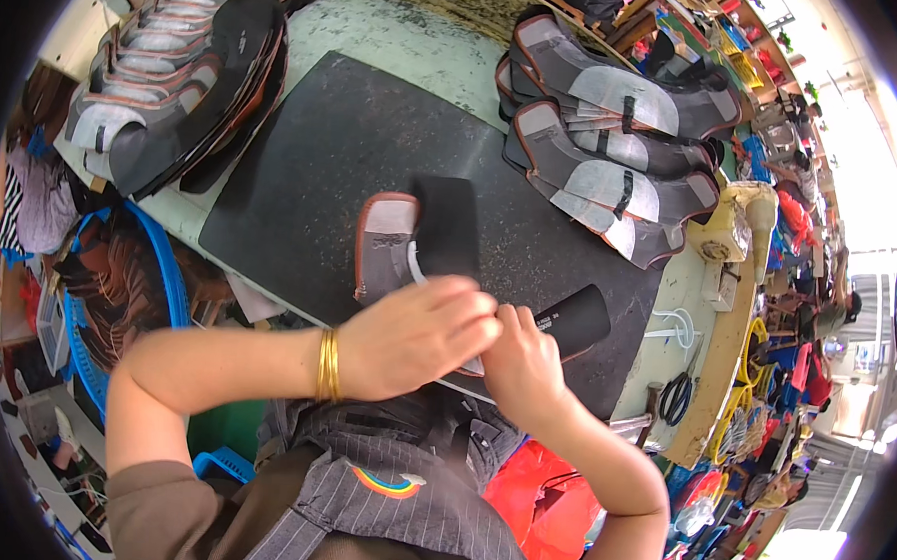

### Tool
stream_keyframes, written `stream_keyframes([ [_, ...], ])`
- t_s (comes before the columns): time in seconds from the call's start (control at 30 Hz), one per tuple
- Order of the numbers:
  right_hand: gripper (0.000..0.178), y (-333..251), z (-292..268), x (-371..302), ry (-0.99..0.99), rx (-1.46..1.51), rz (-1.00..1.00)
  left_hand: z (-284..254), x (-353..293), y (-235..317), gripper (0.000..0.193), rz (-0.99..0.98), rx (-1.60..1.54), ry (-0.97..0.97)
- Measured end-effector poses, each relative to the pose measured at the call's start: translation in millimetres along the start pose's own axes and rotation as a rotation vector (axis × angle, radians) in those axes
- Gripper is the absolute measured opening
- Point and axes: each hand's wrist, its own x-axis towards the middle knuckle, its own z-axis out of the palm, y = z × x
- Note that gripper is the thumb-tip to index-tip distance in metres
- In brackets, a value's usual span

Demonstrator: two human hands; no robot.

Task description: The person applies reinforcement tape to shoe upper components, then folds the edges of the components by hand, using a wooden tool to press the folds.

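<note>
A shoe upper (385, 252) with grey cloth backing and a brown edge lies over the near part of a black mat. A black lining strip (449, 220) rises beside it, blurred at its top. My left hand (421, 334), with gold bangles at the wrist, is closed over the middle of the upper. Touching it at the fingertips, my right hand (525, 368) is also closed on the work. Out past its knuckles to the right sticks a black end with pale print (577, 321). Both hands hide what lies between their fingertips.
The black mat (304, 144) covers much of the pale green table. Stacked uppers stand at the far left (167, 88) and far right (626, 108). A blue basket (159, 257) is below the left edge. A yellow machine part (736, 218) stands at the right edge.
</note>
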Motion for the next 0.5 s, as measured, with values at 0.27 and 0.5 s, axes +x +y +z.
stream_keyframes([
  [0.27, 0.036, -13, 33, -19, 0.298, 0.141, 0.099, -2, 25, -8, 0.013, 0.309, 0.714, -0.358],
  [0.5, 0.057, -11, 36, -27, 0.434, 0.280, 0.137, 20, -18, -16, 0.028, 0.149, 0.515, 0.001],
])
